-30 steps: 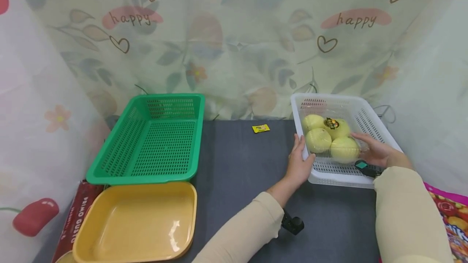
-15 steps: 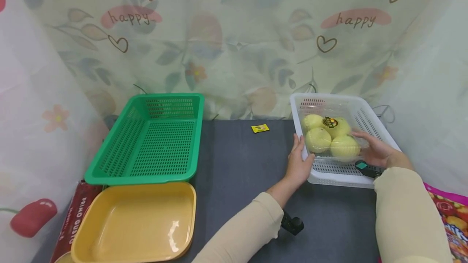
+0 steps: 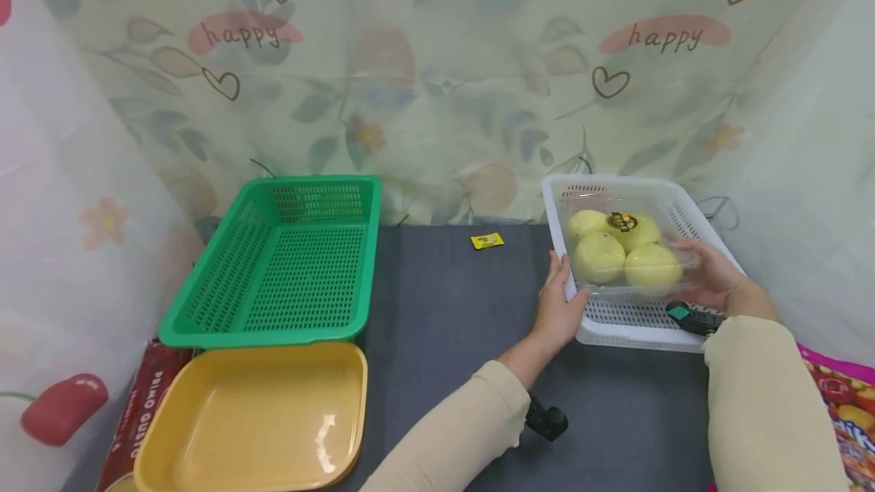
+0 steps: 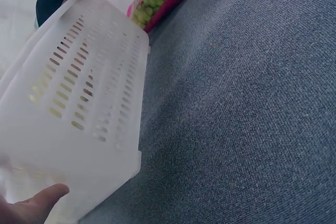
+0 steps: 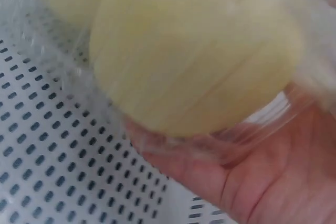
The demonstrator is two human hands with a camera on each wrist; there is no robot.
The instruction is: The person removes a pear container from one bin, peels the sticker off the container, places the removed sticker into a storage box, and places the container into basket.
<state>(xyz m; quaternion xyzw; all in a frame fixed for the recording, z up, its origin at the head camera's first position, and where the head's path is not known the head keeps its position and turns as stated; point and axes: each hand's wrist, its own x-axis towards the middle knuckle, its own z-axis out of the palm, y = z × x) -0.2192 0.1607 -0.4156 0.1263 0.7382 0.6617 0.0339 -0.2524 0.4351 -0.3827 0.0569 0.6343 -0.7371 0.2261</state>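
Observation:
A clear plastic box of round pale yellow fruits (image 3: 599, 257), with a dark round label on its lid, is inside the white basket (image 3: 645, 334). My right hand (image 3: 714, 273) grips the box at its right end. In the right wrist view, the fingers (image 5: 184, 169) reach beneath a fruit (image 5: 194, 51) behind the clear plastic, over the perforated basket floor. My left hand (image 3: 562, 313) holds the basket by its left rim. The left wrist view shows a digit (image 4: 50, 198) against the slotted basket wall (image 4: 100, 156).
A green basket (image 3: 270, 342) stands at the left, with a yellow basin (image 3: 253, 416) in front. Beside them lies a red package (image 3: 140, 408). A small yellow packet (image 3: 487, 241) lies at the back of the dark table. A colourful bag (image 3: 844, 408) is at the right edge.
My right hand has shifted slightly right with the fruit box, whose right end now looks raised and tilted. My left hand has stayed at the basket rim.

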